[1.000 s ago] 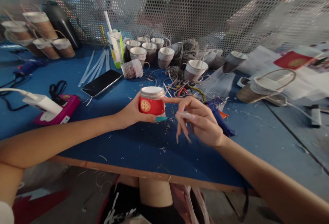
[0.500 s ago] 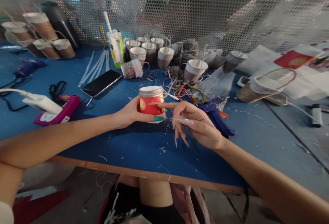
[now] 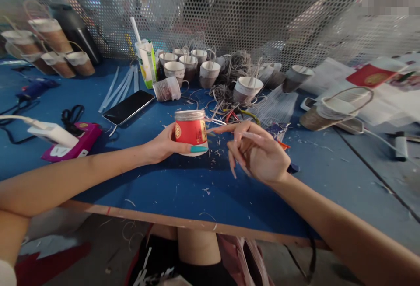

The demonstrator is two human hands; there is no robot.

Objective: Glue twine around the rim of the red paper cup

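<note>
A red paper cup (image 3: 190, 130) with grey cord wound round its rim is upright above the blue table. My left hand (image 3: 167, 144) grips it from the left, thumb with a teal nail across its front. My right hand (image 3: 252, 150) is just right of the cup, fingers spread and curved, index finger pointing at the cup's right side; whether the fingertip touches it is unclear. A loose end of cord (image 3: 216, 121) sticks out from the cup's right side. Behind my right hand a blue glue gun (image 3: 293, 168) is mostly hidden.
Behind stand several cord-wrapped cups (image 3: 210, 74), tangled grey cord (image 3: 241, 65) and a drink carton (image 3: 147, 65). A phone (image 3: 128, 107) and a magenta power strip (image 3: 74, 141) lie left. Clear sticks (image 3: 275, 106) and a handled cup (image 3: 323, 113) are right. The table edge (image 3: 157, 220) is near me.
My right hand has shifted right, away from the cup's front, covering more of the glue gun. The cup has moved slightly left with my left hand still round it.
</note>
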